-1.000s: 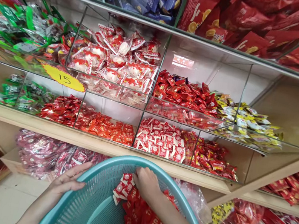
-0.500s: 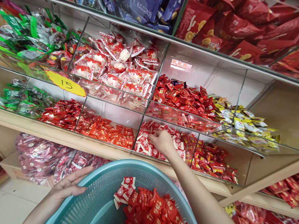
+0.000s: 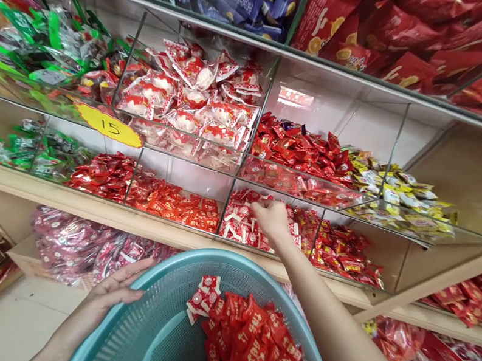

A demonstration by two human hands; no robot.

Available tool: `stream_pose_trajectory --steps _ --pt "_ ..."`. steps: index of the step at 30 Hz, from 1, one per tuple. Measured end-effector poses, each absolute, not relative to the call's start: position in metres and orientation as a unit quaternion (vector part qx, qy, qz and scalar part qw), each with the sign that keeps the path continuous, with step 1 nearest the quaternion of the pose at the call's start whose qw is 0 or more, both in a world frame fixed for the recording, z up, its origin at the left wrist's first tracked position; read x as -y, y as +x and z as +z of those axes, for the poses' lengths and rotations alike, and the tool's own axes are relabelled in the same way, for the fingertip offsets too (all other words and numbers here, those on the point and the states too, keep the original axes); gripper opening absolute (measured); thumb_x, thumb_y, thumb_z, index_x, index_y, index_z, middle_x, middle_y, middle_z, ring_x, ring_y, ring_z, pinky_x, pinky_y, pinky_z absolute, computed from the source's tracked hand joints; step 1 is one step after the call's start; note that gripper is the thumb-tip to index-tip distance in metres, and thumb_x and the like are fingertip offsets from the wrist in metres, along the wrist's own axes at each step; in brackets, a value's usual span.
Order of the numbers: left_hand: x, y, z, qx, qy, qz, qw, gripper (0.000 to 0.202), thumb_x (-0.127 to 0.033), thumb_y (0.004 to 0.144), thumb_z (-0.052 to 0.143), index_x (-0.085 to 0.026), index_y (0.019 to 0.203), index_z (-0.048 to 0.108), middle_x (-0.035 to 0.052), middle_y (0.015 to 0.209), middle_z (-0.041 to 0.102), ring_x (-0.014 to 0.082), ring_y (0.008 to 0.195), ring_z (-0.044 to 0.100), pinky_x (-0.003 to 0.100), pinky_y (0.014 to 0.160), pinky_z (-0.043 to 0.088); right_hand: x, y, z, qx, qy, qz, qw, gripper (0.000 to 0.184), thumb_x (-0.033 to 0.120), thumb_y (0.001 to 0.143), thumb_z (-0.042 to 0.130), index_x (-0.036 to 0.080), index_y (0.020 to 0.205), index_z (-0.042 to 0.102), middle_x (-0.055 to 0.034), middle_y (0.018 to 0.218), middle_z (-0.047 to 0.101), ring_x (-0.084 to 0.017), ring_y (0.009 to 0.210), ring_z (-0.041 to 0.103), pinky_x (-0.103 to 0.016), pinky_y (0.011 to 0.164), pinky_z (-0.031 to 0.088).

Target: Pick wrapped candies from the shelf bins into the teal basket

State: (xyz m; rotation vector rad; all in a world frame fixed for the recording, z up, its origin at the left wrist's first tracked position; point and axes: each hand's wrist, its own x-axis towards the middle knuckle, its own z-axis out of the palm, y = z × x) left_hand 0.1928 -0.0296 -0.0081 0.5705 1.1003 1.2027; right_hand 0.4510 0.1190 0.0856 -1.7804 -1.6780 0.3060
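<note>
My left hand grips the left rim of a teal plastic basket, thumb over the edge. Inside lie many red wrapped candies with gold lettering, and beside them a small cluster of red-and-white wrapped candies. My right hand reaches over the basket into a lower shelf compartment of red-and-white wrapped candies. Its fingers are curled closed just over the pile; whatever they hold is hidden.
Clear dividers and a clear front ledge surround the compartment. A yellow price tag reading 15 hangs to the left. Other compartments hold red, green and yellow wrapped sweets. Bagged goods sit below the wooden shelf edge.
My right hand has curled tighter and shifted slightly right over the candies. The view has tilted a little, and the basket sits slightly higher in it. My left hand keeps its grip.
</note>
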Motion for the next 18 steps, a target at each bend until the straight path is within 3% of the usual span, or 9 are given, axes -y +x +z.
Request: stream_pose_trajectory --steps 4,8,11,14,18 --pt "0.031 0.194 -0.004 -0.483 0.24 0.512 0.668 0.068 -0.021 0.052 0.075 -0.025 0.118 0.056 0.0059 0.112 0.065 0.0279 0.098 0.062 0.035 0.085 0.048 -0.071 0.458 0.093 0.686 -0.547 0.166 0.451 0.023 0.028 0.074 0.046 0.015 0.058 0.054 0.0001 0.059 0.056 -0.011 0.058 0.048 -0.021 0.058 0.037" --pt "0.031 0.194 -0.002 -0.484 0.242 0.501 0.675 0.068 -0.02 0.053 0.074 -0.023 0.119 0.056 0.0058 0.111 0.065 0.028 0.098 0.062 0.034 0.084 0.048 -0.029 0.451 0.06 0.748 -0.474 0.33 0.328 0.021 0.028 0.076 0.045 0.015 0.064 0.056 0.0023 0.059 0.053 -0.009 0.055 0.045 -0.019 0.053 0.035" --pt "0.031 0.194 -0.003 -0.483 0.241 0.501 0.677 0.068 -0.02 0.054 0.074 -0.023 0.119 0.055 0.0062 0.11 0.066 0.0283 0.099 0.062 0.034 0.083 0.048 -0.018 0.444 0.022 0.775 -0.473 0.347 0.235 0.021 0.023 0.074 0.045 0.016 0.056 0.052 0.0058 0.05 0.041 -0.006 0.05 0.035 -0.018 0.047 0.027" --pt "0.031 0.194 -0.005 -0.472 0.235 0.511 0.679 0.069 -0.018 0.054 0.074 -0.022 0.12 0.054 0.0065 0.108 0.067 0.0281 0.101 0.061 0.034 0.087 0.046 -0.021 0.438 -0.003 0.78 -0.482 0.342 0.203 0.021 0.017 0.07 0.046 0.016 0.049 0.046 0.007 0.047 0.034 -0.005 0.048 0.03 -0.018 0.046 0.023" --pt "0.032 0.194 -0.006 -0.467 0.232 0.515 0.68 0.067 -0.018 0.055 0.073 -0.022 0.12 0.054 0.0067 0.112 0.065 0.0283 0.103 0.06 0.035 0.089 0.045 -0.027 0.424 -0.017 0.734 -0.508 0.409 0.188 0.02 0.013 0.065 0.046 0.015 0.046 0.049 0.0069 0.042 0.04 -0.005 0.043 0.032 -0.017 0.043 0.023"
